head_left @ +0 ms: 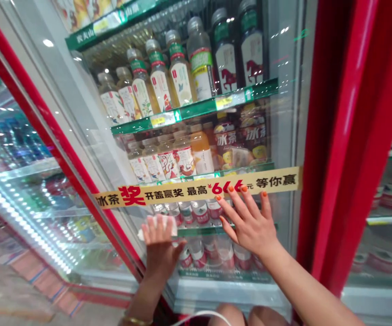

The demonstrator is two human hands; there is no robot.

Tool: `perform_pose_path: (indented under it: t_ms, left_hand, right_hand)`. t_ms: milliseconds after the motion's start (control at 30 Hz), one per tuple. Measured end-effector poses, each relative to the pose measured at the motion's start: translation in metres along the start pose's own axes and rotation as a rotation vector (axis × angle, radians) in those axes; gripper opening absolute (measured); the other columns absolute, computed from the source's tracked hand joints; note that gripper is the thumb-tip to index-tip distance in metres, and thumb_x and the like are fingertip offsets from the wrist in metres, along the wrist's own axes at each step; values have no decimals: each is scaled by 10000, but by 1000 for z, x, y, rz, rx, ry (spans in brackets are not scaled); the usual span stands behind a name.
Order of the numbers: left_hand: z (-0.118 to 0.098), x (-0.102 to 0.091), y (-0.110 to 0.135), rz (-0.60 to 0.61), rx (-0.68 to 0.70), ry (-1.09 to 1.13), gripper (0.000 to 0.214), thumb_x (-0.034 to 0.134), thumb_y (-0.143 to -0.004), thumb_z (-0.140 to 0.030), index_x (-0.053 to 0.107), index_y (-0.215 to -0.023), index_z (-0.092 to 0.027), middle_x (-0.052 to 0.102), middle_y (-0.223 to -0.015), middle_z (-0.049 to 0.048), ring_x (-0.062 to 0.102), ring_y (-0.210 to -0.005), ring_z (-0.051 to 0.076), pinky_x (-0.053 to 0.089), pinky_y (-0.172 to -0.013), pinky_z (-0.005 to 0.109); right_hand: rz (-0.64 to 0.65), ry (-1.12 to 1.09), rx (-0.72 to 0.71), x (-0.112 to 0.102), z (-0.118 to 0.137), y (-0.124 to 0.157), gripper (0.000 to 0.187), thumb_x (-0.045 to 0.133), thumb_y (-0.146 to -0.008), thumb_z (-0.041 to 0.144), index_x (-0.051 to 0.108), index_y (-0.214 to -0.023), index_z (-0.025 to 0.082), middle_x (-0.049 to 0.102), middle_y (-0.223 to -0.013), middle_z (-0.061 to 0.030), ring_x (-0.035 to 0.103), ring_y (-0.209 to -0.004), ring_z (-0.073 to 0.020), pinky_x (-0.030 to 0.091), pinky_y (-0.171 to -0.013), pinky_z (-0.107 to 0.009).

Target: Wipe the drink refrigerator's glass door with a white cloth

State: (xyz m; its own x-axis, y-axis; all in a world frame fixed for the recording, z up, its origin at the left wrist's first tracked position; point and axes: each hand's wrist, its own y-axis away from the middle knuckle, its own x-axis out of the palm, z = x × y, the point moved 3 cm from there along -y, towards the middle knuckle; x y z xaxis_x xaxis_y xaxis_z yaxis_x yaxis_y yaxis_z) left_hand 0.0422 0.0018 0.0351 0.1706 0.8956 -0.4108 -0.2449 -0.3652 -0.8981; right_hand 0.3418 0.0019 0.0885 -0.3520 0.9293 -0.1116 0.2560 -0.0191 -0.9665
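Note:
My left hand (160, 251) is at the lower left of the glass door (286, 136), holding a white tissue (170, 225) under its fingers against the pane. The fingers point upward and the thumb sticks out to the right. Part of the tissue is covered by the hand. To the right, my right hand (255, 228) lies spread on the glass with nothing in it. Its orange-nailed fingertips reach the lower edge of a yellow printed strip (199, 190) that runs across the door.
Behind the glass, bottled drinks (182, 77) stand on several shelves with green price rails (196, 108). A red frame post (335, 136) rises on the right. On the left is another lit drinks cooler (22, 170). My knees (230, 314) show at the bottom edge.

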Motion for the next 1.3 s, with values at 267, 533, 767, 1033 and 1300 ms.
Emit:
perform_pose_path:
  t_ms: [267,533,767,1033,1300]
  left_hand:
    - [-25,-10,-65,-69,-123,-7,951,353,-1036,-784,156,-1789,-237,124,-1873,124,-52,-1748,372,9,-1392,723]
    - [-4,-17,-59,-100,-220,-9,881,429,-1073,-663,88,-1790,-282,141,-1867,117,8,-1746,401,42,-1370,785]
    - [-65,3,-49,28,183,-65,978,557,-945,-849,241,-1760,-411,311,-1828,-5,7,-1756,347,-59,-1418,656]
    - [-19,-33,-97,8,-120,4,884,405,-1071,-718,-8,-1776,-382,-11,-1878,44,-120,-1728,416,-22,-1346,820]
    - [-53,-13,-39,23,426,-95,929,545,-997,-774,182,-1769,-408,309,-1815,-38,-22,-1756,259,-91,-1438,577]
  right_hand:
    - [-24,-17,20,0,-1,2,787,664,-1042,423,327,-1744,303,369,-1762,-30,190,-1726,-237,62,-1441,-532]
    - [-27,1,22,3,-1,4,789,658,-1026,408,342,-1743,320,381,-1768,-28,204,-1725,-264,46,-1433,-565]
    - [-8,38,58,2,0,1,919,649,-1022,499,201,-1789,264,85,-1871,-83,37,-1740,-395,-11,-1401,-654]
    - [-6,47,77,2,-2,1,938,662,-1009,524,198,-1790,287,74,-1874,-63,29,-1745,-372,-8,-1403,-646]
    - [-1,29,74,2,-1,3,963,689,-993,529,202,-1789,294,128,-1861,-52,72,-1744,-363,34,-1412,-642]
